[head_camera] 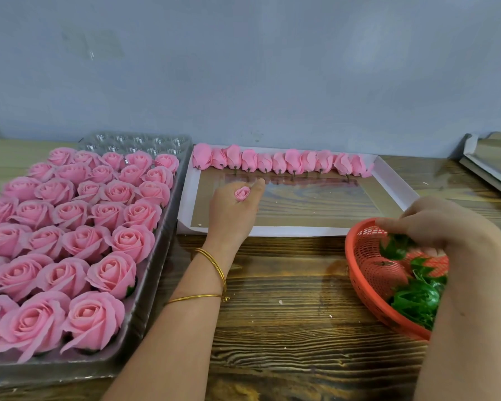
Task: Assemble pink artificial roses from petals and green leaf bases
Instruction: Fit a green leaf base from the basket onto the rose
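Note:
My left hand (232, 209) holds a small pink rose bud (242, 193) over the white box lid (399, 186), just in front of a row of several pink petal buds (284, 162) lying along the lid's far edge. My right hand (434, 224) reaches into the red mesh basket (368, 273) at the right, its fingers curled round a green leaf base (395, 246). More green leaf bases (417, 299) lie in the basket. Several finished pink roses (70, 238) fill the clear plastic tray (154, 273) at the left.
A wood-grain table (287, 299) carries everything, with a grey wall behind it. Flat boxes or lids (492, 166) lie at the far right edge. The tray's far rows show bare plastic cups (136, 141).

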Motion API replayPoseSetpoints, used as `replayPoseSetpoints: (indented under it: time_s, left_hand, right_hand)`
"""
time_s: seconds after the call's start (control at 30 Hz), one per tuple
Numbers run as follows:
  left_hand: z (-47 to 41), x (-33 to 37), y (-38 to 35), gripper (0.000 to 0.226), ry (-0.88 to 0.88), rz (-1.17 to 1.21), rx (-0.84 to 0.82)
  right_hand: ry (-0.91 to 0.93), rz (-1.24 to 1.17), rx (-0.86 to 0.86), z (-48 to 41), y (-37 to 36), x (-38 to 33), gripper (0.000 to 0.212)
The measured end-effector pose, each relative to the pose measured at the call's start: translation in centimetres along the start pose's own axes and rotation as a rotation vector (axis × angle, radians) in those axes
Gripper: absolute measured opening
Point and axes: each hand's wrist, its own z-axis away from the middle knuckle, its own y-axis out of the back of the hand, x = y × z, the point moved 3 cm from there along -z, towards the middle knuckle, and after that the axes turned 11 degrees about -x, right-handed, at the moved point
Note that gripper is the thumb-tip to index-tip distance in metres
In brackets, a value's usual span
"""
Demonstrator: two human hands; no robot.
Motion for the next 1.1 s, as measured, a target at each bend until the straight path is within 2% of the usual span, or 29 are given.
replayPoseSetpoints:
  time_s: [0.1, 0.27, 0.37, 0.53, 0.67, 0.9, 1.1]
  left_hand:
    - [0.0, 0.0, 0.0, 0.053, 0.003, 0.006, -0.003]
    - [0.0, 0.0, 0.0, 0.053, -0.002, 0.000, 0.006]
    - [0.0, 0.0, 0.0, 0.053, -0.001, -0.008, 0.004]
    - [-0.1, -0.1, 0.0, 0.052, 0.003, -0.007, 0.002]
    - [-0.1, -0.2, -0.1, 0.052, -0.007, 0.000, 0.002]
    - [-0.3, -0.4, -0.1, 0.054, -0.008, 0.001, -0.004]
    - [-0.5, -0.6, -0.2, 0.048, -0.014, 0.046, 0.003]
  right_hand:
    - [0.024, -0.037, -0.003, 0.1, 0.0, -0.1, 0.043]
    - [0.032, -0.070, 0.028, -0.1, 0.2, 0.0, 0.018]
    - [0.068, -0.100, 0.077, 0.1, 0.3, -0.4, 0.016]
    - [0.221, -0.202, 0.167, 0.5, 0.3, -1.5, 0.016]
    - [0.445, -0.367, 0.215, 1.0, -0.5, -3.2, 0.009]
    - [0.749, -0.705, 0.102, 1.4, -3.5, -8.2, 0.007]
    - [0.857, -1.000, -0.033, 0.2, -7.6, -11.6, 0.006]
